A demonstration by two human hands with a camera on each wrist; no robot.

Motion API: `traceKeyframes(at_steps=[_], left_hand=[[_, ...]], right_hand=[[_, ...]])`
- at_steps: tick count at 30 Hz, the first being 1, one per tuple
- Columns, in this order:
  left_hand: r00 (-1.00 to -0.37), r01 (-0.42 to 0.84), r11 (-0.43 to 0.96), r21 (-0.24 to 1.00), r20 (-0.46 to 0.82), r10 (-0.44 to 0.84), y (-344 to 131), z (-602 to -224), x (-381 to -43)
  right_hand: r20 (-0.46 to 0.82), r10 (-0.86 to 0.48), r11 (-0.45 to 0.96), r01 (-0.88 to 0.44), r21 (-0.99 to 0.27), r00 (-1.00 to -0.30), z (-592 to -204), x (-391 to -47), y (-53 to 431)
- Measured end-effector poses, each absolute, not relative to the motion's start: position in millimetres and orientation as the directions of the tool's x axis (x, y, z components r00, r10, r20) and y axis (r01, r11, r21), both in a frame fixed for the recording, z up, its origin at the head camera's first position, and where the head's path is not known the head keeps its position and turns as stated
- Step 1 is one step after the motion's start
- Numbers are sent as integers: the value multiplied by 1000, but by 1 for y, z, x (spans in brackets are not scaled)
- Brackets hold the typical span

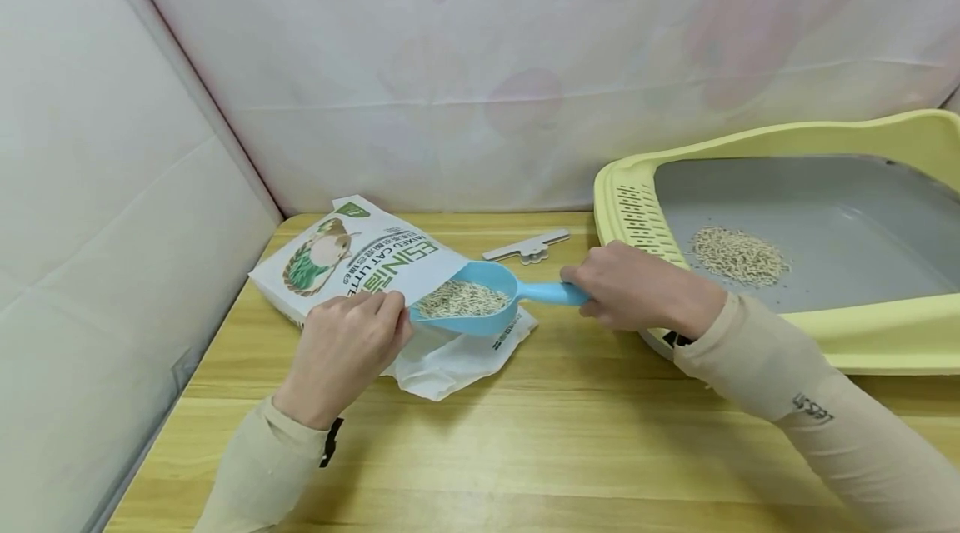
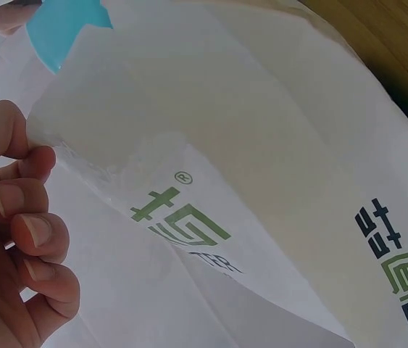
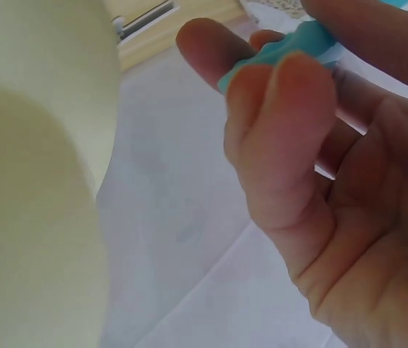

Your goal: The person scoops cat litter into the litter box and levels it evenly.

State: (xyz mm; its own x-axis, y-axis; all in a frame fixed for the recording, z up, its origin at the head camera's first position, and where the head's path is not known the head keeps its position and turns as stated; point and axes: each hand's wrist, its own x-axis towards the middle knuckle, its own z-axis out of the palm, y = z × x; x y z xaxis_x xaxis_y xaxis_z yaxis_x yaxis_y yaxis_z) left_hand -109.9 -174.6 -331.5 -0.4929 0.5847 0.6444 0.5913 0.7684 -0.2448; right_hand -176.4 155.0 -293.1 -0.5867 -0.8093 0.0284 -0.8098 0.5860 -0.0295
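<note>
A white bag of cat litter [image 1: 390,241] lies on its side, its mouth facing right. My left hand [image 1: 352,347] pinches the upper edge of that mouth between thumb and forefinger; the left wrist view shows the other fingers [image 2: 40,230] loosely curled. My right hand [image 1: 637,287] grips the handle of a blue scoop [image 1: 487,325]. Pale litter pellets [image 1: 463,300] fill the scoop's bowl, which sits at the mouth with its tip hidden under the bag's upper layer. In the right wrist view, fingers wrap the blue handle [image 3: 283,51].
A yellow-rimmed litter box [image 1: 825,133] with a grey inside stands at the right, a small heap of pellets [image 1: 738,256] on its floor. Behind the scoop lies a white sealing clip [image 1: 528,246] on the wooden table [image 1: 525,441]. Fabric walls [image 1: 450,58] border the back and left.
</note>
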Motion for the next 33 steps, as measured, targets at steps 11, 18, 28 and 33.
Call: traceKeyframes(at_steps=[11, 18, 28, 33], left_hand=[[-478, 583, 768, -264, 653, 587, -174, -330, -110], [-469, 593, 765, -251, 664, 582, -174, -332, -110], [-464, 592, 766, -252, 670, 579, -175, -332, -111], [-461, 593, 764, -253, 672, 580, -175, -332, -112]], right_hand=[[-10, -800, 599, -800, -28, -599, -284, -179, 162], [-7, -802, 597, -802, -6, -597, -280, -182, 171], [1, -792, 610, -792, -10, -610, -275, -184, 177], [0, -790, 613, -790, -15, -613, -272, -184, 179]])
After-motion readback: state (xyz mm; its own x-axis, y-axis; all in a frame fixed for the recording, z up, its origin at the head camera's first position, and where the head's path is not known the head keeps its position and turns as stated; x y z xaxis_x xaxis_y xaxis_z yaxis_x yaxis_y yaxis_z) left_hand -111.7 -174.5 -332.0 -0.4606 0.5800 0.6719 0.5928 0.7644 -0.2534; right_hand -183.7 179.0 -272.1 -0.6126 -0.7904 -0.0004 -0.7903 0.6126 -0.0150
